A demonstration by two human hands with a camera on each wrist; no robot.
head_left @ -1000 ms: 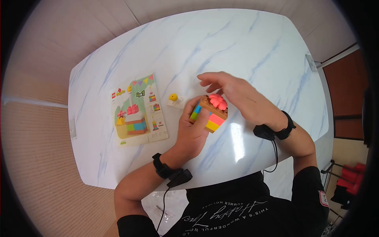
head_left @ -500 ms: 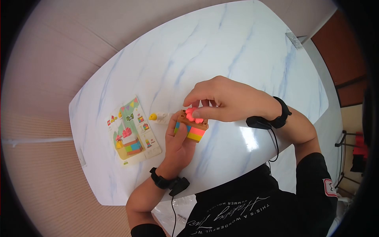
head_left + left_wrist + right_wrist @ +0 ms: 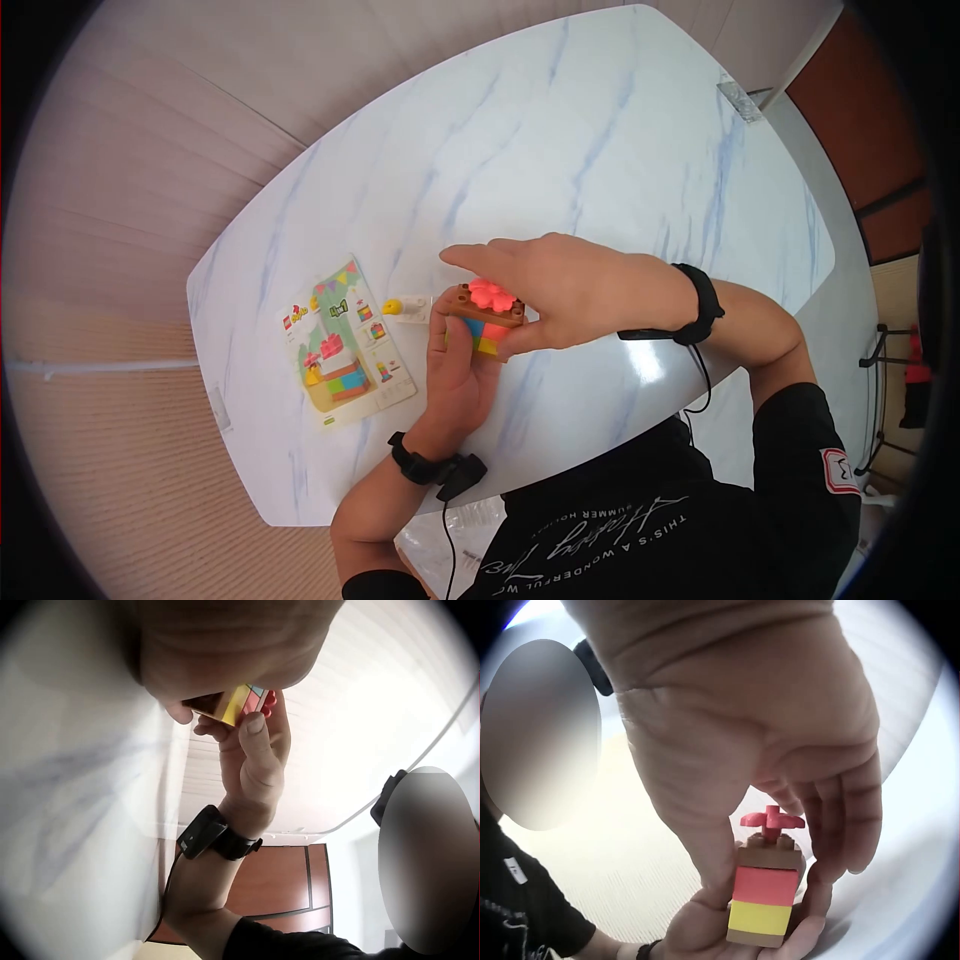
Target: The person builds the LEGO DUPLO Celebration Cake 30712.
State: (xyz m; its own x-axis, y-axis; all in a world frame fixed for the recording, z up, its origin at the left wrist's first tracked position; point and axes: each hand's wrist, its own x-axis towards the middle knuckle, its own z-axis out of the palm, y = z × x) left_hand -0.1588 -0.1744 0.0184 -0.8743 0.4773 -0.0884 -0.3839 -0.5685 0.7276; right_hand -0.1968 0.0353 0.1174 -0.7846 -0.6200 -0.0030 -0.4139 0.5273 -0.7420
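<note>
A brick stack [image 3: 488,312] of brown, blue, pink and yellow layers is held upright by the left hand [image 3: 462,385], its thumb along one side. On the top studs sits a pink flower-shaped piece [image 3: 492,293]. The right hand [image 3: 595,290] reaches over the stack, its thumb at the near side and its index finger stretched past the flower. In the right wrist view its thumb and fingers stand around the stack [image 3: 765,886]. In the left wrist view its thumb lies against the stack [image 3: 236,705]. Some contact points are hidden.
Left of the hands, a printed booklet [image 3: 345,345] lies flat on the marbled table [image 3: 540,140]. Between booklet and left hand are a yellow piece [image 3: 392,306] and a white brick [image 3: 415,309]. A cable hangs from each wrist device.
The right hand came down to the stack, its thumb moving from the flower to the stack's side. The head view has turned and shifted.
</note>
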